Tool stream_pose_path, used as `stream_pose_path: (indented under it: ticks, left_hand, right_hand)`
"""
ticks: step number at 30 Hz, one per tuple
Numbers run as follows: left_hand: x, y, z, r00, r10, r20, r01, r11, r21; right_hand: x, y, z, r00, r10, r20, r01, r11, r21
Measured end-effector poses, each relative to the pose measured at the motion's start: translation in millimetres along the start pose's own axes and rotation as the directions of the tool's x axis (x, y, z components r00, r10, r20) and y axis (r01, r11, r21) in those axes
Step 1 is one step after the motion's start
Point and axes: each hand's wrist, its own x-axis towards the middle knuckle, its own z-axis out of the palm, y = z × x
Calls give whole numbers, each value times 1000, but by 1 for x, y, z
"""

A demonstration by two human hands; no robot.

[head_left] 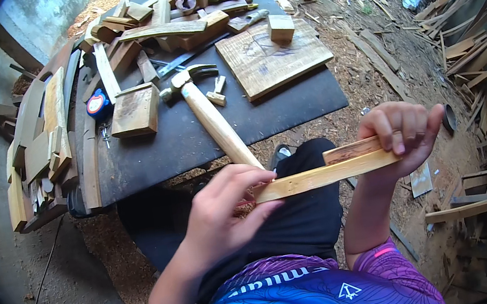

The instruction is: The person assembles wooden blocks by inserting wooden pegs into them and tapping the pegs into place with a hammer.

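A pale, slightly curved wood strip (328, 175) is held above my lap between both hands. My left hand (217, 208) pinches its left end between thumb and fingers. My right hand (401, 133) is closed round the right end, fingers curled over the top. A shorter, browner wood piece (351, 150) lies along the strip's far edge and is gripped by the same right hand. Just beyond my left hand, a claw hammer (214, 119) lies on the table, its wooden handle pointing toward me.
On the dark table (174, 146) lie a wood block (134, 111), a blue tape measure (98, 104) and a wide board (274, 60) bearing a small cube (281, 27). Behind them is a heap of offcuts (176, 27). More scrap wood (471, 64) is piled at the right.
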Motion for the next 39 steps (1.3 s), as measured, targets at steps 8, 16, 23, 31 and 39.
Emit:
stream_pose_path:
  ticks: [8,16,23,31,39]
  left_hand:
    - [-6,-7,2,944,239,-228,-222,970,96]
    - [-14,-18,3,953,32,-301,-69,991,-115]
    - [-9,-37,-6,776,-624,-90,379,575,-725]
    - [-19,-56,-11,693,-719,51,441,367,-819]
    - [-18,-50,-6,689,-720,-85,438,507,-743]
  right_hand:
    - [-2,-4,2,989,29,145,-38,997,62]
    - [-7,5,-10,982,77,172,-64,995,-82]
    - [-21,22,-23,861,244,-446,-434,811,-392]
    - [-29,27,-28,856,309,-415,-485,759,-434]
    - [-36,33,-27,866,206,-456,-452,714,-535]
